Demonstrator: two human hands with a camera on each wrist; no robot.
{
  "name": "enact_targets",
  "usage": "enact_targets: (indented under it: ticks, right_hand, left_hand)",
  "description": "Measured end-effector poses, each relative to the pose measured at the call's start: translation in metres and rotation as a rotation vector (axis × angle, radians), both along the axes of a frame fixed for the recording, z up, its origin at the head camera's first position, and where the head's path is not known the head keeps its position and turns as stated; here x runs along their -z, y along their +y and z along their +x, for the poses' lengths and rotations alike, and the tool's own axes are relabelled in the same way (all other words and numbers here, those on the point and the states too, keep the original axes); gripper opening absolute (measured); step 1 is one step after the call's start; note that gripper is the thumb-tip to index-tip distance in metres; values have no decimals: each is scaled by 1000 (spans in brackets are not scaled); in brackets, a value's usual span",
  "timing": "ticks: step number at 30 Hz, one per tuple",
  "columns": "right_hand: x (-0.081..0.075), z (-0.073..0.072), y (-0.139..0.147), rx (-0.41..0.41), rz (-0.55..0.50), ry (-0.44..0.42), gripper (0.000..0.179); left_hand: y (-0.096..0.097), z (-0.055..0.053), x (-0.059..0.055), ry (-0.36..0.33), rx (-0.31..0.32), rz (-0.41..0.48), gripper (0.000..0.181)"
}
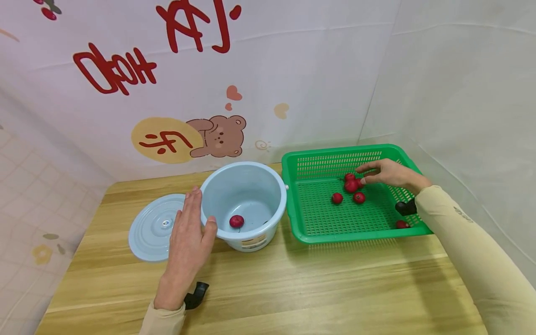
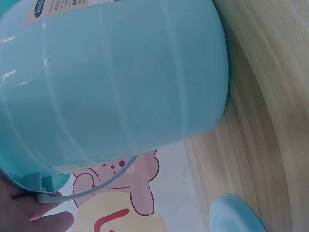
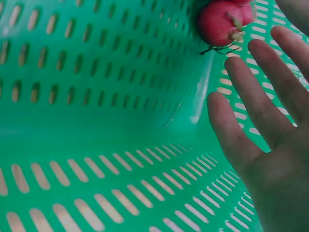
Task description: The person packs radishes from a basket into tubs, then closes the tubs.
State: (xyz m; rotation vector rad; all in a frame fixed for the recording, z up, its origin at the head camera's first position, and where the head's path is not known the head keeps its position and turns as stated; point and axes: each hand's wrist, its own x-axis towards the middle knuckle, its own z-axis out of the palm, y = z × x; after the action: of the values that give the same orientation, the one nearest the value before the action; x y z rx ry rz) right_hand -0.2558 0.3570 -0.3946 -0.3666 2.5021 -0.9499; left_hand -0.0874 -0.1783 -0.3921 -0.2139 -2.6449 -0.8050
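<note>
Inside the green basket [image 1: 290, 200], I see the right hand [image 1: 389, 173] hanging beside clustered radishes [image 1: 351, 186], fingers extended, loosely spread, holding nothing. My left hand [image 1: 190, 239] stands at the bucket's [image 1: 240, 181] rim, fingers straight and together, gripping nothing. The basket is slotted plastic, the pale blue bucket smooth and round. The radishes look red and roundish; one lies in the bucket, six in the basket.
</note>
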Motion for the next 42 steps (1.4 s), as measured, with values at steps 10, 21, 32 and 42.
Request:
enact_targets:
  ticks: [10, 21, 32, 42]
  right_hand:
    - [7, -7, -2, -43, 30, 14, 55]
    - [10, -11, -6, -44, 43, -10, 56]
    - [16, -14, -10, -45, 12, -20, 53]
    - [12, -13, -7, -6, 52, 25, 47]
  left_hand:
    - [0, 0, 0, -5, -3, 2, 66]
    - [0, 0, 0, -17, 0, 6, 67]
    - [0, 0, -1, -18, -5, 1, 67]
    - [0, 0, 0, -4, -4, -3, 66]
